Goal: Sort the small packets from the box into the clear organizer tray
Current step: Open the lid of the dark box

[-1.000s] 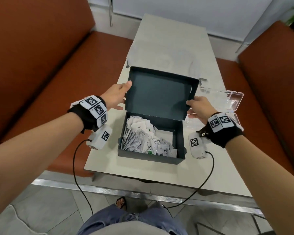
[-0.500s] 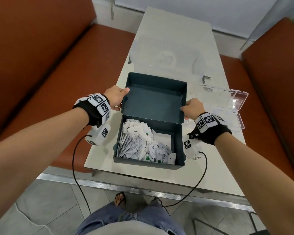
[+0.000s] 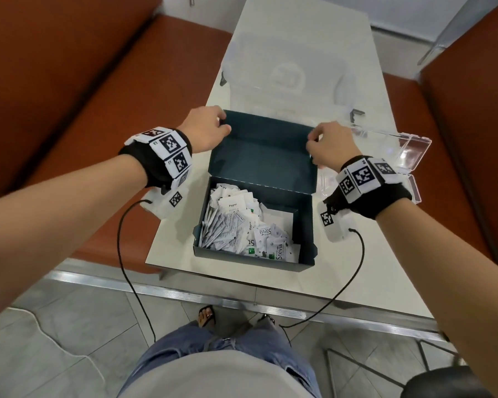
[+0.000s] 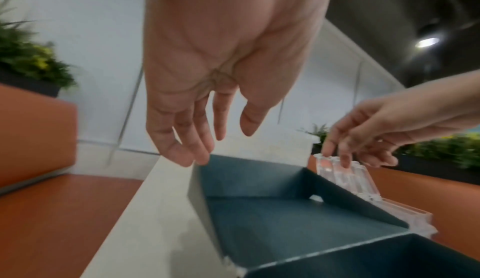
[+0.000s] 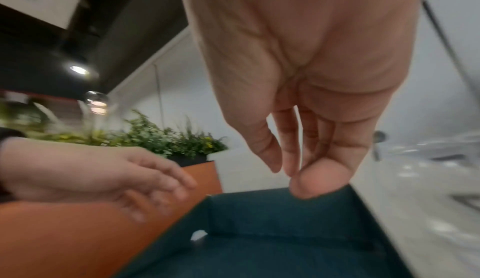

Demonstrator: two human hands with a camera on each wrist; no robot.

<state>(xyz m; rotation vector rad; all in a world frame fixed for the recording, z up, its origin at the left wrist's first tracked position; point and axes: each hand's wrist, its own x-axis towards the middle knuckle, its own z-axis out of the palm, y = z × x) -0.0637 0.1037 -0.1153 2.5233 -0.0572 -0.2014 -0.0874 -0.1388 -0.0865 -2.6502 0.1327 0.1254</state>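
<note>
A pale worktop carries an open dark box, its lid laid back. The clear organizer tray lies just right of the lid. The left hand and right hand touch the lid's far corners with relaxed fingers, gripping nothing. White packets fill the box's left side.
</note>
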